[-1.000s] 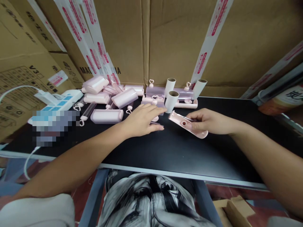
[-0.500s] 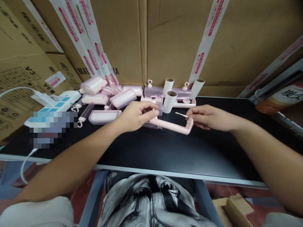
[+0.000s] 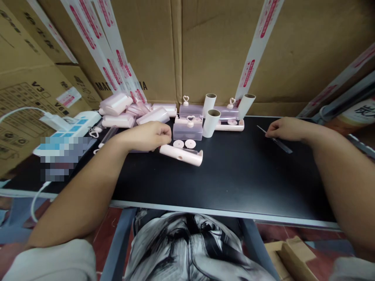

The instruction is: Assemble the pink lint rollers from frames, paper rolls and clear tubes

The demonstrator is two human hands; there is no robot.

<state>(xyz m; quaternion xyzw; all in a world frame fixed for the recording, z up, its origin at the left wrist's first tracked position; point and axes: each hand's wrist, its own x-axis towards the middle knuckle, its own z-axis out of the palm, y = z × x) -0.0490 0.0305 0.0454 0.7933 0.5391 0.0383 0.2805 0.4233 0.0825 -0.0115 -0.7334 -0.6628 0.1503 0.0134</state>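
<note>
Holding a pink shell (image 3: 189,157) in the left hand (image 3: 149,136), pinching a thin tool (image 3: 283,146) in the right hand (image 3: 283,128), with two pink discs (image 3: 190,144) between them.

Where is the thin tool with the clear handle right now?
In the head view, the thin tool is on the right side, pinched by the right hand at the black tabletop, right of the white tubes.

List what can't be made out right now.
All head view:
Whether the left hand touches the pink plastic half-tube: hidden by the hand itself.
Middle of the slim silvery tool with translucent handle: covered by the right hand.
Fine print on the left brown cardboard box: too small.
Orange-and-white container: cut off by the right edge.
</note>
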